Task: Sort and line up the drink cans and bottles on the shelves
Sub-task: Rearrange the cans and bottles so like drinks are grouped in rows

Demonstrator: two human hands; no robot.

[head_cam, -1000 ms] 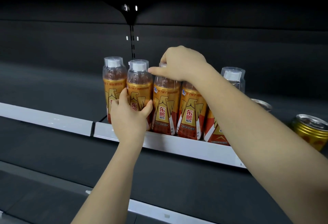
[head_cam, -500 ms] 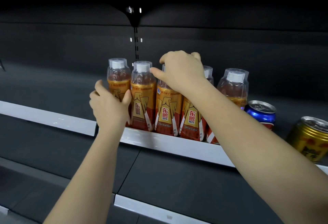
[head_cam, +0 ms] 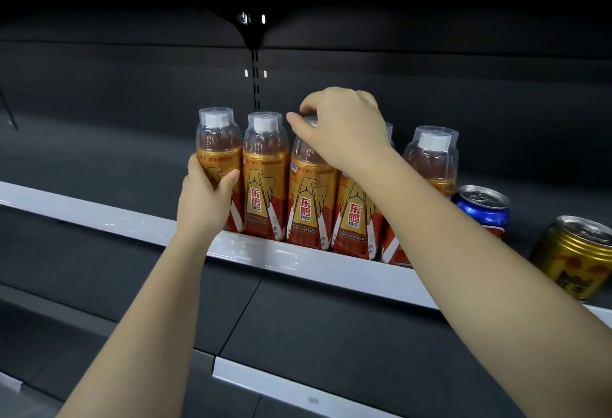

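Note:
Several orange-labelled bottles with clear caps stand in a row behind the white shelf rail (head_cam: 298,257). My left hand (head_cam: 205,200) grips the body of the leftmost bottle (head_cam: 218,139). The second bottle (head_cam: 265,172) stands free beside it. My right hand (head_cam: 344,126) curls over the top of the third bottle (head_cam: 309,199), hiding its cap. A fourth bottle (head_cam: 356,215) is partly behind my right wrist, and a fifth bottle (head_cam: 432,156) stands at the row's right end. A blue can (head_cam: 483,207) and a gold can (head_cam: 576,255) stand further right.
The dark shelf back panel has a slotted upright (head_cam: 255,86) behind the bottles. The shelf (head_cam: 99,159) stretches left of the row. A lower shelf with its own white rail (head_cam: 298,391) lies below.
My left hand has shifted from the second bottle to the leftmost one and now grips it. My right hand stays on top of the third bottle. The view has drifted, showing the cans more.

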